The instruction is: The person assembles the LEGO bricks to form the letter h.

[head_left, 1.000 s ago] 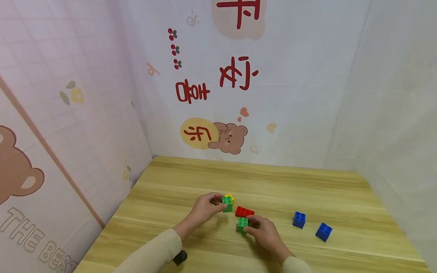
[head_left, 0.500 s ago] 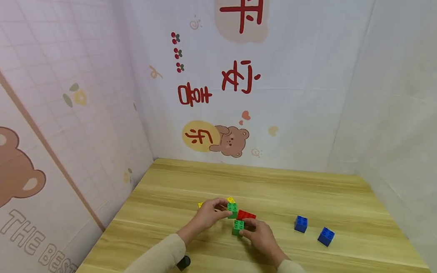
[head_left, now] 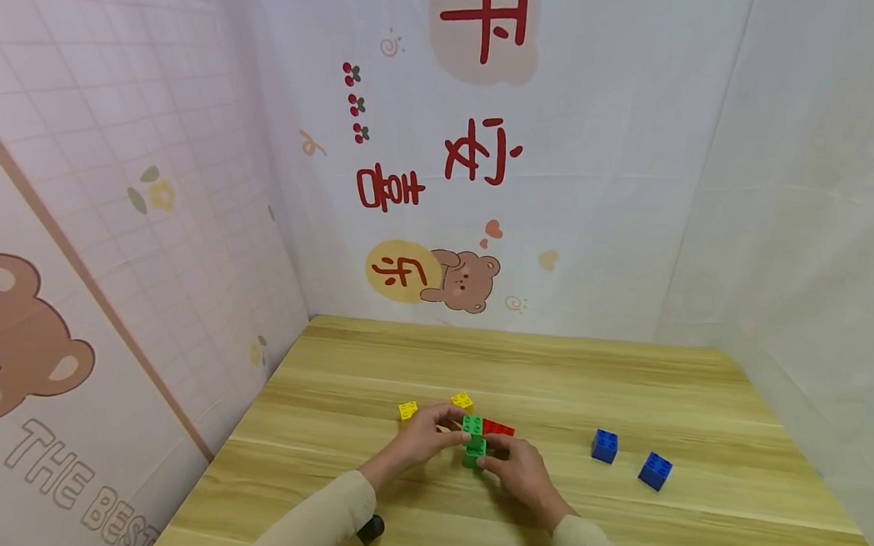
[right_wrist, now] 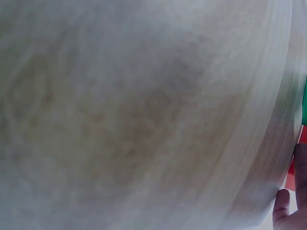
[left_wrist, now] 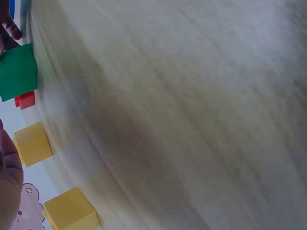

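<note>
In the head view my left hand (head_left: 424, 436) pinches a green toy brick (head_left: 472, 426) between thumb and fingers. It overlaps the top of a second green brick (head_left: 474, 458), which my right hand (head_left: 526, 472) pinches from the right side. Just behind them lies a longer red brick (head_left: 501, 428), partly covered by the upper green one and the right fingers. In the left wrist view a green brick (left_wrist: 18, 74) shows at the left edge. Only a few fingers (right_wrist: 301, 175) of the right hand enter the right wrist view, beside the red brick (right_wrist: 290, 178).
Two yellow bricks (head_left: 462, 401) (head_left: 408, 410) sit behind the left hand. Over to the right stand two blue bricks (head_left: 605, 445) (head_left: 654, 471). Printed cloth walls (head_left: 585, 190) rise at the back and sides of the wooden table (head_left: 372, 352).
My left hand has carried its green brick rightward, over the other green brick. The right hand has shifted its brick slightly left. The left yellow brick has come into sight.
</note>
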Motion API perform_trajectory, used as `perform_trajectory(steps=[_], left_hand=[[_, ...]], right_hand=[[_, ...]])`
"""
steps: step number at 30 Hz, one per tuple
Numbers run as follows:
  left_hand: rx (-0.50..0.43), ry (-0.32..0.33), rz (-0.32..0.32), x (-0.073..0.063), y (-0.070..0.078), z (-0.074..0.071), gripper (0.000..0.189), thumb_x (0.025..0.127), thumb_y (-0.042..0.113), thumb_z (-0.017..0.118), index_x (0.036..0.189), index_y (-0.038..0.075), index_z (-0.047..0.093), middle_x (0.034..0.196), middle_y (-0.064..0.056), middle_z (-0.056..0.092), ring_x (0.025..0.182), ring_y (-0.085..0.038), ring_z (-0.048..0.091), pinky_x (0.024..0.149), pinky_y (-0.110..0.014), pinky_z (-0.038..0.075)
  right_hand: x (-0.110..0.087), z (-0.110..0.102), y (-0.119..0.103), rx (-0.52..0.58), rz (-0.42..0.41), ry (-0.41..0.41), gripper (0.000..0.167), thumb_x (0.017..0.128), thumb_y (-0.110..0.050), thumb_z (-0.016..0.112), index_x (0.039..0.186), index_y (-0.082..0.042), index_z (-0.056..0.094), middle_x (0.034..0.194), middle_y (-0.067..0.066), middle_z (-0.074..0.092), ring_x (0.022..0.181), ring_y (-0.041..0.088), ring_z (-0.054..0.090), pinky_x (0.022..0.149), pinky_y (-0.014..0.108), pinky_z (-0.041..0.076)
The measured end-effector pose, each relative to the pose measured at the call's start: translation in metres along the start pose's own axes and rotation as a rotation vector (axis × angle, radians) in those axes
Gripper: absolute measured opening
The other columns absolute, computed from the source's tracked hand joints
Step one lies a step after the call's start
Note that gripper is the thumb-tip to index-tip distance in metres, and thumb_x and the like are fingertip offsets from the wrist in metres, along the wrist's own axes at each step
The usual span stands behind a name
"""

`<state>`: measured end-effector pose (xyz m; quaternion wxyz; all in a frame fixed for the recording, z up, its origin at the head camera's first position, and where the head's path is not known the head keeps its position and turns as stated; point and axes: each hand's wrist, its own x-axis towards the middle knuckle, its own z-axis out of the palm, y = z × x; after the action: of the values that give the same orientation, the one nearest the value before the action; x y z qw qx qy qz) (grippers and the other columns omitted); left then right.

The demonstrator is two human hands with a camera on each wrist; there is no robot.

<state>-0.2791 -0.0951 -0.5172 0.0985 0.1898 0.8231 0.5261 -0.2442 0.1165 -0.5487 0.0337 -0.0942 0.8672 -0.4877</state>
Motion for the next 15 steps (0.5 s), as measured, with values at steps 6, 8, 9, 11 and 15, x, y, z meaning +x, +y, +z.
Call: perform_trajectory(steps=[6,8,9,11,15], left_hand=[[0.015,-0.042,-0.005,-0.0016,-0.0019,0.0022,0.028,0.092,0.03,0.073,0.118,0.019,0.07,0.11,0.007,0.066,0.098,-0.014,0.06,0.077,-0.033,0.051],[0.022,-0.048,-0.01,-0.0019,-0.002,0.003,0.029,0.092,0.031,0.073,0.119,0.02,0.07,0.111,0.007,0.065,0.098,-0.014,0.06,0.077,-0.033,0.051],[0.023,-0.047,-0.012,-0.0021,-0.0017,0.0033,0.029,0.092,0.032,0.073,0.118,0.02,0.07,0.111,0.007,0.065,0.098,-0.015,0.06,0.076,-0.033,0.051],[0.027,-0.045,-0.014,-0.0026,-0.001,0.0037,0.029,0.092,0.032,0.073,0.118,0.02,0.07,0.11,0.007,0.066,0.098,-0.015,0.06,0.076,-0.033,0.051],[0.024,-0.046,-0.016,-0.004,0.0005,0.0043,0.028,0.093,0.031,0.072,0.118,0.019,0.069,0.107,0.006,0.067,0.098,-0.015,0.06,0.077,-0.033,0.051]], right_hand=[[0.0003,0.0002,-0.0002,0.0,-0.013,0.0,0.039,0.086,-0.019,0.078,0.12,-0.003,0.069,0.108,0.006,0.071,0.104,0.027,0.064,0.089,0.05,0.049],[0.0004,0.0002,-0.0002,0.002,-0.013,0.004,0.039,0.086,-0.02,0.078,0.12,-0.002,0.069,0.109,0.006,0.071,0.105,0.027,0.064,0.09,0.051,0.049],[0.0003,0.0001,-0.0001,0.002,-0.014,0.005,0.04,0.086,-0.02,0.078,0.12,-0.002,0.069,0.109,0.007,0.071,0.105,0.028,0.064,0.09,0.051,0.049],[0.0002,-0.0001,-0.0001,0.008,-0.01,0.005,0.04,0.086,-0.02,0.078,0.12,-0.002,0.069,0.11,0.008,0.071,0.105,0.028,0.064,0.09,0.051,0.049],[-0.0011,-0.0009,-0.001,0.003,-0.002,-0.008,0.041,0.087,-0.021,0.078,0.122,-0.002,0.068,0.111,0.008,0.071,0.104,0.028,0.064,0.088,0.05,0.05]])
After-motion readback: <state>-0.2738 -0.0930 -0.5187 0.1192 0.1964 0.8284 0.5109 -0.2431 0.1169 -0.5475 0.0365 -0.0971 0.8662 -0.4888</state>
